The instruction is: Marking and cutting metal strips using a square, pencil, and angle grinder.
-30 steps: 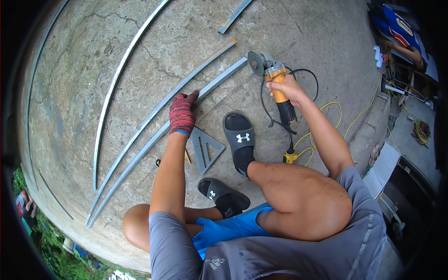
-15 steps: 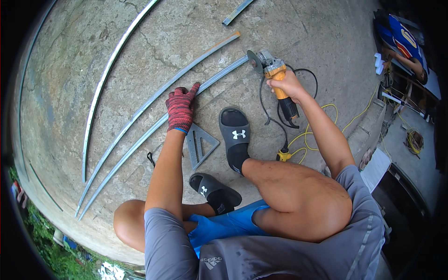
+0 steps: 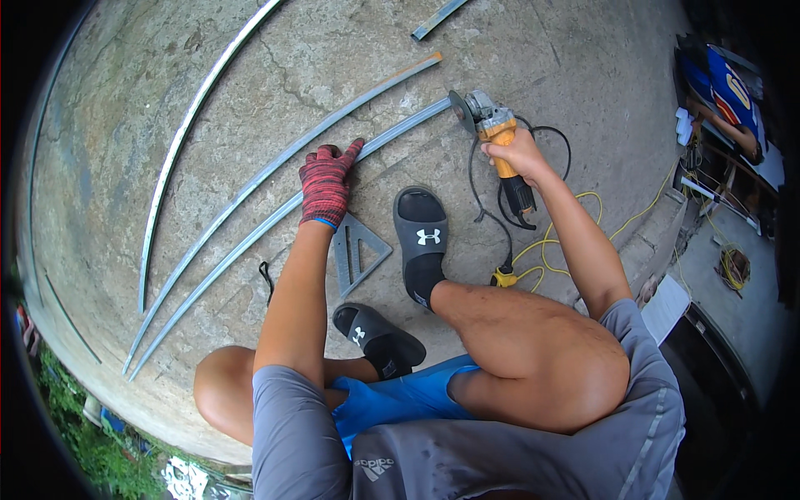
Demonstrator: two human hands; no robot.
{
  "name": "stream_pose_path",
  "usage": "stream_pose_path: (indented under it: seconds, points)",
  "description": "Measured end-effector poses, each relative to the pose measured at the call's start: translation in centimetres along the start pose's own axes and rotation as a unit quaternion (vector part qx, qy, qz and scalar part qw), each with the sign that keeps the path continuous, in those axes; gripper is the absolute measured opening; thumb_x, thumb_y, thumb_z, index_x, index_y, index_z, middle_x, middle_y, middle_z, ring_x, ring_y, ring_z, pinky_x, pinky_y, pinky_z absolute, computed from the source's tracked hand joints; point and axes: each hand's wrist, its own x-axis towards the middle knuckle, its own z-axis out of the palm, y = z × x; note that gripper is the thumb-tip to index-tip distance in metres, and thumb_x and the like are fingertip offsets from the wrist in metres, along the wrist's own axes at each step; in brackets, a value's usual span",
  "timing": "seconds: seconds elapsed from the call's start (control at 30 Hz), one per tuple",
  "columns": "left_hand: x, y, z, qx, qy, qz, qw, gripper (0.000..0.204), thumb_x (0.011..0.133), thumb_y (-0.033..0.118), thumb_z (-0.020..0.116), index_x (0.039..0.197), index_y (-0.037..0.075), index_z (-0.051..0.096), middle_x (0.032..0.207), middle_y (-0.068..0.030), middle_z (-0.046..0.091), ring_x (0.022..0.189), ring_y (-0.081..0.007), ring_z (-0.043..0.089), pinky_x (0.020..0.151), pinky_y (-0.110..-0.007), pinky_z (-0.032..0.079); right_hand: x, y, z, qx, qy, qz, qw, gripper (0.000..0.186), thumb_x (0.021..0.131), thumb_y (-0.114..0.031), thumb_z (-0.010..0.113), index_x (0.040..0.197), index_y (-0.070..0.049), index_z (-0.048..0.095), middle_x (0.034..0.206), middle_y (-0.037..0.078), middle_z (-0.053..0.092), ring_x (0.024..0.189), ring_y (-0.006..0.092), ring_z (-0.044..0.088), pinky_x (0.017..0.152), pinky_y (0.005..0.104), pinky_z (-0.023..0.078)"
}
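Note:
My left hand [image 3: 325,183], in a red and black glove, presses on a galvanized metal channel [image 3: 407,124] lying on the concrete, index finger along it, the other fingers bent over it. My bare right hand [image 3: 515,154] grips the orange, black and silver angle grinder [image 3: 498,127], whose disc [image 3: 461,110] is at the channel's far end; I cannot tell if they touch. A second channel [image 3: 362,99] lies alongside. A grey triangular square [image 3: 375,246] lies below my left hand, near my sandalled foot [image 3: 421,225], with a black loop [image 3: 266,277] left of my forearm.
Other long metal pieces [image 3: 188,127] lie at left and top [image 3: 439,18]. Black and yellow cords [image 3: 593,215] with a yellow plug [image 3: 503,278] run at right, past a step. A person [image 3: 725,100] in a blue top is at upper right. Plants [image 3: 92,433] line the lower left edge.
The view has shifted slightly, so the pieces at left appear higher and further left. My left index finger has straightened along the channel. The grinder stays at the channel's end.

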Motion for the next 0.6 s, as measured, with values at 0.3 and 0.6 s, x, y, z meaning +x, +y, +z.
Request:
stream_pose_path:
  seconds: [0.3, 0.6]
  points:
    - [0.06, -0.23, 0.12, -0.006, 0.005, 0.001, 1.000, 0.078, 0.077, 0.000, 0.067, 0.143, 0.037, 0.049, 0.123, -0.0113, 0.058, 0.111, -0.0323, 0.056, 0.099, -0.042, 0.046, 0.23, 0.27, 0.17, -0.017, 0.000, 0.005, 1.000, 0.028, 0.076, -0.017, 0.080, 0.094, 0.001, 0.069, 0.080, 0.006, 0.068, 0.066, 0.0136, 0.063, 0.059, 0.0301, 0.050]
    - [0.32, -0.35, 0.41, -0.008, 0.003, -0.004, 1.000, 0.083, 0.072, -0.003, 0.070, 0.143, 0.037, 0.049, 0.124, -0.0118, 0.057, 0.111, -0.0332, 0.056, 0.098, -0.041, 0.046, 0.44, 0.26, -0.04, -0.007, -0.001, 0.015, 1.000, 0.028, 0.076, -0.017, 0.080, 0.093, 0.001, 0.068, 0.079, 0.005, 0.068, 0.065, 0.0133, 0.063, 0.058, 0.0298, 0.050]
